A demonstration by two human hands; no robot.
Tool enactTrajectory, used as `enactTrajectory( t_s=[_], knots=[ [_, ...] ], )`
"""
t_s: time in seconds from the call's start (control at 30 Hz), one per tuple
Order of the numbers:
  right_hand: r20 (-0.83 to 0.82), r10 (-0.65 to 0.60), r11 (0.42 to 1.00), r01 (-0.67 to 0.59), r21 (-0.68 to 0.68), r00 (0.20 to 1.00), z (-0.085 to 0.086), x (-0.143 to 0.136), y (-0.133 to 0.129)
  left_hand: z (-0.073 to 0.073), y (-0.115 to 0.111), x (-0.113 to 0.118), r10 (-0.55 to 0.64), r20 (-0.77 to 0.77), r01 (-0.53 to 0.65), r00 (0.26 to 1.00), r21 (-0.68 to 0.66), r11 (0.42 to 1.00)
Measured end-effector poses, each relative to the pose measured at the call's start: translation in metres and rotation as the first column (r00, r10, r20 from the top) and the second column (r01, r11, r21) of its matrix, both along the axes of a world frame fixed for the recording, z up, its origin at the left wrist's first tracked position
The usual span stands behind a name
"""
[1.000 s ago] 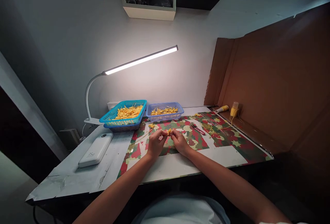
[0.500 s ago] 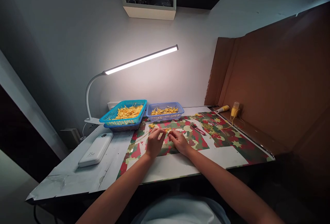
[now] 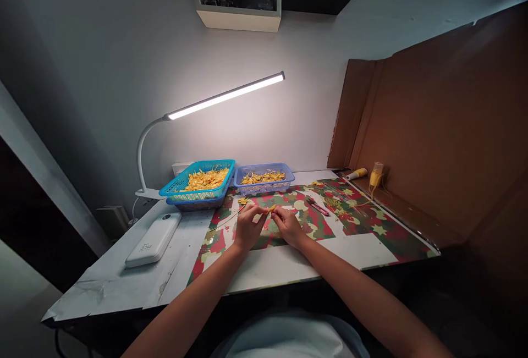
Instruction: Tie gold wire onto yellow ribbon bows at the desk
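A small yellow petal-like piece [image 3: 271,209] is pinched between the fingertips of my two hands, just above the patterned mat. My left hand [image 3: 248,228] has its thumb and forefinger closed on the piece's left end. At the other end, the curled fingers of my right hand [image 3: 288,226] press together on it. Its exact kind is too small to make out. Behind my left hand lies another yellow piece [image 3: 242,201] with a thin stick beside it. Pink-handled snippers [image 3: 317,207] rest on the mat to the right of my hands.
A teal basket [image 3: 168,188] and a purple basket [image 3: 264,187], both holding yellow pieces, stand against the wall. A white lamp [image 3: 140,154] arches over the left side. In front of it lies a white power bank [image 3: 152,240]. Cardboard [image 3: 429,127] borders the right side; yellow thread spools [image 3: 375,175] stand there.
The yellow piece has turned and now shows more clearly between my fingertips. My fingers have shifted slightly; the arms stay nearly in place.
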State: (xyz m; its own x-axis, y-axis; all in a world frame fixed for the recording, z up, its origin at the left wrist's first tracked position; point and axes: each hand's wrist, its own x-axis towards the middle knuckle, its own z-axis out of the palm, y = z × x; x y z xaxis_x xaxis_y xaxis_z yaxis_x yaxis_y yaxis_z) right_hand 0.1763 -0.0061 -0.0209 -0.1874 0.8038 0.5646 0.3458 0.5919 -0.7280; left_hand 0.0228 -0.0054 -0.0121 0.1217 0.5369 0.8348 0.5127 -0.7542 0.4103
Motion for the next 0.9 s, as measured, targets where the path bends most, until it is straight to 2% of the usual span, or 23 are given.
enactTrajectory(
  t_s=[0.1, 0.17, 0.27, 0.37, 0.47, 0.57, 0.63, 0.7, 0.8, 0.9],
  knots=[
    [-0.062, -0.191, 0.978, 0.195, 0.076, 0.980, 0.008, 0.007, -0.001, 0.000, 0.000, 0.000, -0.011, 0.002, 0.011, 1.000, 0.015, 1.000],
    [-0.114, -0.246, 0.959, 0.259, 0.115, 0.962, 0.014, 0.012, -0.001, 0.000, 0.000, 0.000, -0.027, -0.015, 0.027, 1.000, 0.023, 0.999],
    [-0.086, -0.149, 0.982, 0.157, 0.101, 0.985, 0.018, 0.012, 0.001, -0.001, 0.002, 0.000, -0.033, -0.044, 0.034, 0.999, 0.029, 0.999],
    [-0.081, -0.051, 0.997, 0.055, 0.052, 0.995, 0.016, 0.007, 0.005, -0.001, 0.004, 0.000, -0.004, -0.063, 0.005, 0.998, 0.007, 1.000],
    [-0.175, -0.033, 0.999, 0.029, -0.025, 0.984, 0.012, 0.001, 0.009, -0.001, 0.006, -0.002, 0.012, -0.101, -0.015, 0.995, -0.025, 1.000],
    [-0.326, -0.043, 0.992, 0.001, -0.130, 0.944, 0.018, -0.003, 0.012, -0.003, 0.010, -0.004, 0.010, -0.153, -0.020, 0.988, -0.061, 0.998],
    [-0.452, -0.025, 0.990, -0.042, -0.138, 0.891, 0.032, -0.002, 0.015, -0.006, 0.013, -0.005, 0.034, -0.172, -0.050, 0.985, -0.090, 0.995],
    [-0.576, 0.009, 0.991, -0.082, -0.102, 0.817, 0.053, 0.004, 0.020, -0.010, 0.017, -0.006, 0.067, -0.183, -0.093, 0.981, -0.135, 0.986],
    [-0.676, 0.052, 0.996, -0.089, -0.021, 0.735, 0.095, 0.023, 0.031, -0.013, 0.021, -0.007, 0.094, -0.212, -0.146, 0.973, -0.242, 0.959],
    [-0.740, 0.070, 0.997, -0.018, 0.079, 0.669, 0.136, 0.047, 0.041, -0.012, 0.022, -0.007, 0.071, -0.236, -0.157, 0.969, -0.370, 0.916]
  ],
)
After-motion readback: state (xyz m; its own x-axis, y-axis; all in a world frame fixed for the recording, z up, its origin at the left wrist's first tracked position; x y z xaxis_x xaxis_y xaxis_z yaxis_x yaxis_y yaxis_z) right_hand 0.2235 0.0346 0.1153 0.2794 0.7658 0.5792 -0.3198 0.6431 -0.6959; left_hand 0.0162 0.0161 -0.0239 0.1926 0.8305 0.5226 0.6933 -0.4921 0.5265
